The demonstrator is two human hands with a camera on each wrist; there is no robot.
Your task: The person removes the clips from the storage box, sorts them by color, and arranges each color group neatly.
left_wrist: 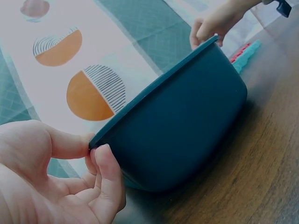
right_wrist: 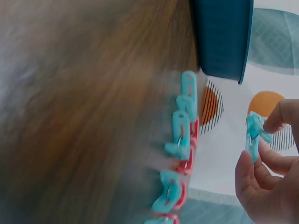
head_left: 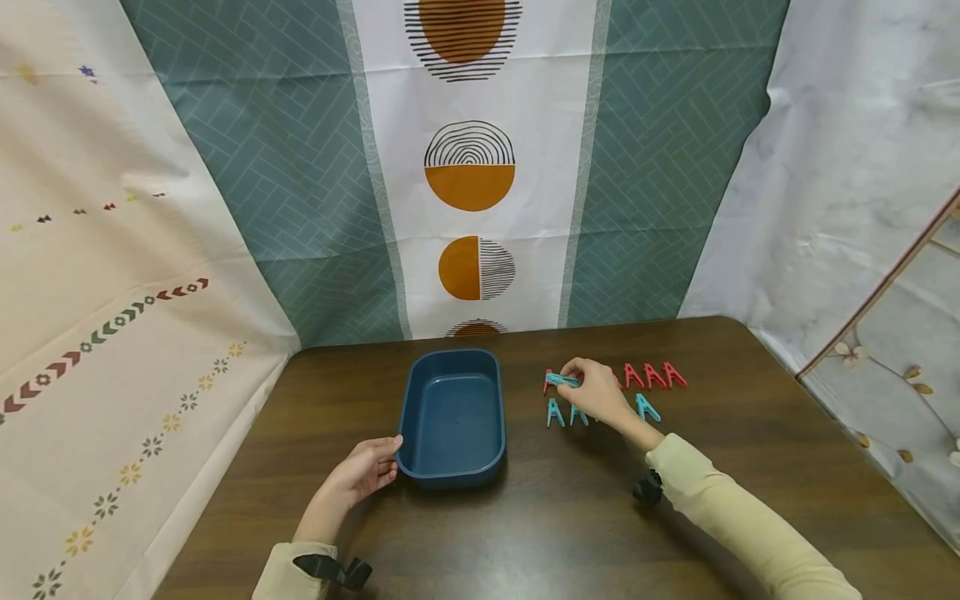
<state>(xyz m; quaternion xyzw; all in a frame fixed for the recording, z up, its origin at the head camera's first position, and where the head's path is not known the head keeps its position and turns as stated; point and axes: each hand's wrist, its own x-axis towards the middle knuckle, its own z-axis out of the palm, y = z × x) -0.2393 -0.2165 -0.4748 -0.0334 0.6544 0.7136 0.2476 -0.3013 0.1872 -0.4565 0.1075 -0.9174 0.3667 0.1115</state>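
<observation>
A dark blue plastic bin [head_left: 452, 481] stands on the table, left of the clothespins. My left hand [head_left: 362, 471] grips its rim at the near left corner, thumb on one side and fingers on the other in the left wrist view. My right hand [head_left: 597, 390] pinches a light blue clothespin [right_wrist: 253, 135] between thumb and fingers, raised above the table. Beneath it lies a row of light blue clothespins [head_left: 555, 413], partly hidden by the hand. Behind that runs a row of red clothespins [head_left: 653, 377], also partly covered.
The brown wooden table [head_left: 525, 542] has rounded far corners. A patterned cloth [head_left: 480, 192] hangs behind it. Pale cloths hang along the left and right sides.
</observation>
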